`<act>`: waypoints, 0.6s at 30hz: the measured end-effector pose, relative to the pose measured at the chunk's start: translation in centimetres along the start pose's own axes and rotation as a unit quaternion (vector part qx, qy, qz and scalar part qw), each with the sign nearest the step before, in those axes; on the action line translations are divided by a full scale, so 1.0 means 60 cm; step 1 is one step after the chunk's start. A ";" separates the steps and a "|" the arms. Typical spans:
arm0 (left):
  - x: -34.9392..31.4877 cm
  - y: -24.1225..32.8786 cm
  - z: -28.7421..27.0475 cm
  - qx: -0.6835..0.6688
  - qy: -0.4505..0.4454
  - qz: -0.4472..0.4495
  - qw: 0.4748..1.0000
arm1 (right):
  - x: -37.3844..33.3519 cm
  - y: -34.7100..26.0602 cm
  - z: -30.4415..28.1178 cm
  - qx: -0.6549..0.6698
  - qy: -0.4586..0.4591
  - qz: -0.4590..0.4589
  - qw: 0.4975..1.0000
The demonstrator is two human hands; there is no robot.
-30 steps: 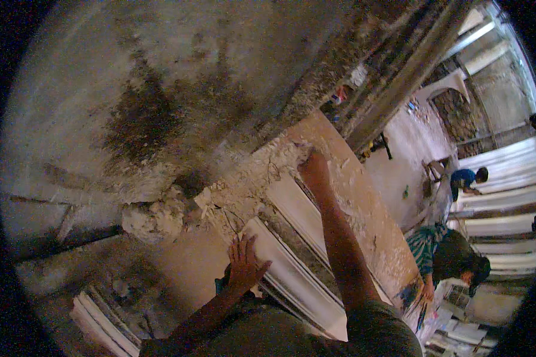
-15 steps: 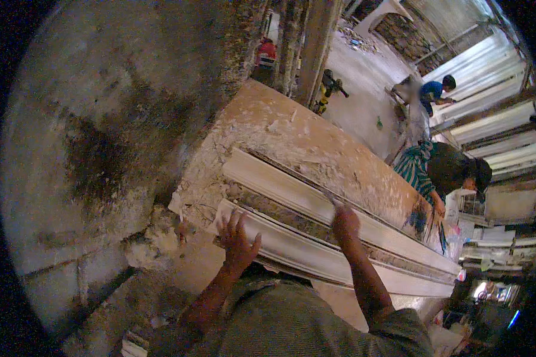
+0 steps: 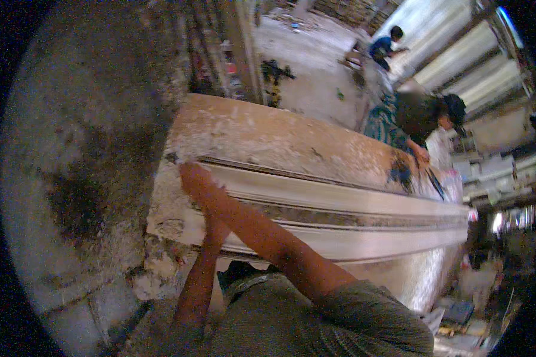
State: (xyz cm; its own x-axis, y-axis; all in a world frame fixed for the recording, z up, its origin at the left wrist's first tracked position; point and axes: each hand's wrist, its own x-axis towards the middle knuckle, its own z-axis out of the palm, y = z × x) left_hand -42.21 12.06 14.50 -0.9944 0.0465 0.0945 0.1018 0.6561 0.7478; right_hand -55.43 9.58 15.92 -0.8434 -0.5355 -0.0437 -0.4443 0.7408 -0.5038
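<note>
Note shift of right hand (image 3: pixel 201 187) since half a second ago: from midway along to beside left end of far strip (image 3: pixel 339 201), crossing in front of left hand (image 3: pixel 216 229). Judge attention as gathered at that end now. Unable to make out fingers on either side, given blur at right and cover by right forearm (image 3: pixel 268 232) at left; cannot confirm any grip. Find far strip and near strip (image 3: pixel 351 243) lying side by side on surface (image 3: pixel 280 131), gap between. Read long axes as left to right, far strip dipping slightly rightward.
</note>
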 end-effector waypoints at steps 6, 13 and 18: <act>0.000 0.006 0.001 0.196 -0.041 -0.079 0.976 | -0.241 0.124 -0.155 -0.028 -0.026 0.215 0.976; 0.010 0.033 0.022 0.238 0.029 -0.084 0.967 | -0.664 0.461 -0.413 -0.239 0.076 0.399 0.882; 0.032 0.094 0.076 0.221 0.066 -0.037 0.972 | -0.691 0.530 -0.470 -0.155 0.086 0.411 0.894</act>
State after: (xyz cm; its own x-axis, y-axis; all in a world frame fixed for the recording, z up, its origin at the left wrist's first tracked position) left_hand -43.69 19.25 15.91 -0.9836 -0.0908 0.1560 -0.0204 0.9146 0.4038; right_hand -43.13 66.78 26.05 -0.9459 0.2919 -0.1414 0.3068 0.9467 -0.0982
